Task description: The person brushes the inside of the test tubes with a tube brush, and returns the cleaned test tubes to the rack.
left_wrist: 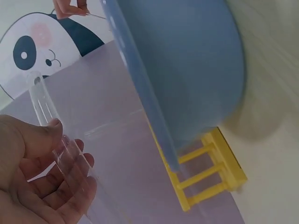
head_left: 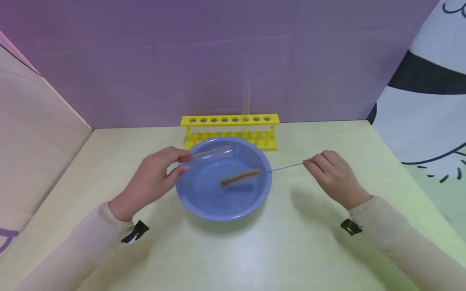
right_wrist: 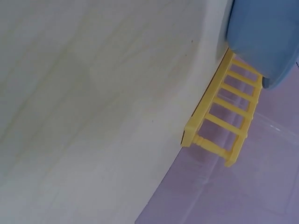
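My left hand (head_left: 151, 176) pinches a clear test tube (head_left: 214, 154) between thumb and fingers, tilted over the back left of a blue basin (head_left: 204, 196). In the left wrist view the tube (left_wrist: 43, 100) passes between the thumb and several curled fingers. On the right, my right hand (head_left: 333, 176) grips the thin wire handle of a test tube brush (head_left: 241, 178). Its brown bristle head lies over the middle of the basin, slightly blurred and apart from the tube. The right wrist view shows neither the right hand nor the brush.
Behind the basin stands a yellow test tube rack (head_left: 230, 118) with a row of holes and pegs. One upright clear tube (head_left: 246, 97) rises from it. A purple backdrop (head_left: 145, 72) closes off the back of the pale table (head_left: 240, 254).
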